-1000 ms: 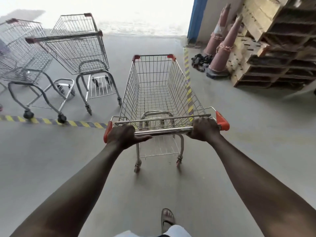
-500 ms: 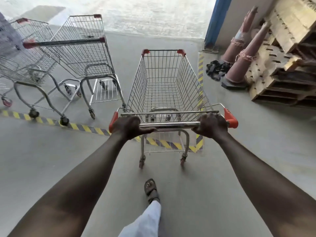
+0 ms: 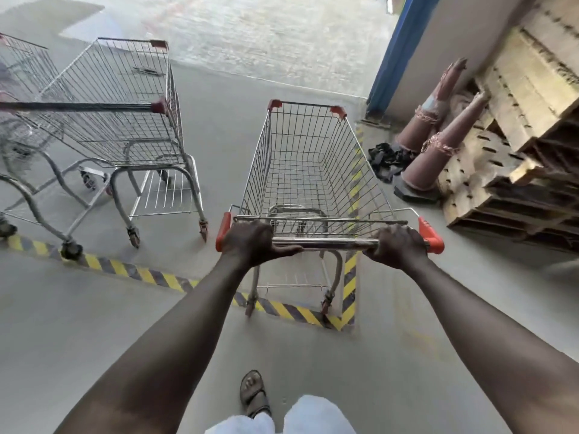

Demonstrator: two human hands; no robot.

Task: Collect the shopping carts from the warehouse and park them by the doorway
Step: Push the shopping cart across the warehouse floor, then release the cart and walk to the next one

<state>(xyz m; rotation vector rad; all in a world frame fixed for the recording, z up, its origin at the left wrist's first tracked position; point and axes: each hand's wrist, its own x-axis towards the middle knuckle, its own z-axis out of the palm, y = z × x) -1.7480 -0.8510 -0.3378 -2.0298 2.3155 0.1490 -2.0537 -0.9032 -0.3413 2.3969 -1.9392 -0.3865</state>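
An empty wire shopping cart (image 3: pixel 308 170) with red handle ends stands straight ahead of me, its basket pointing at the bright doorway (image 3: pixel 266 36). My left hand (image 3: pixel 250 242) grips the left part of its chrome handle bar. My right hand (image 3: pixel 398 244) grips the right part. The cart's rear wheels rest on the yellow-and-black floor stripe (image 3: pixel 294 311). Two other empty carts are parked at the left: one (image 3: pixel 125 120) close by, another (image 3: pixel 22 89) partly cut off by the frame edge.
Two dusty traffic cones (image 3: pixel 438 145) lean on stacked wooden pallets (image 3: pixel 517 136) at the right, with dark rags (image 3: pixel 388 159) at their base. A blue door frame post (image 3: pixel 394 54) marks the doorway's right side. My sandalled foot (image 3: pixel 253 393) shows below.
I have pushed the cart forward toward the doorway; its rear wheels have come up to the striped line. The parked carts and the cones look nearer. Both hands stay on the handle.
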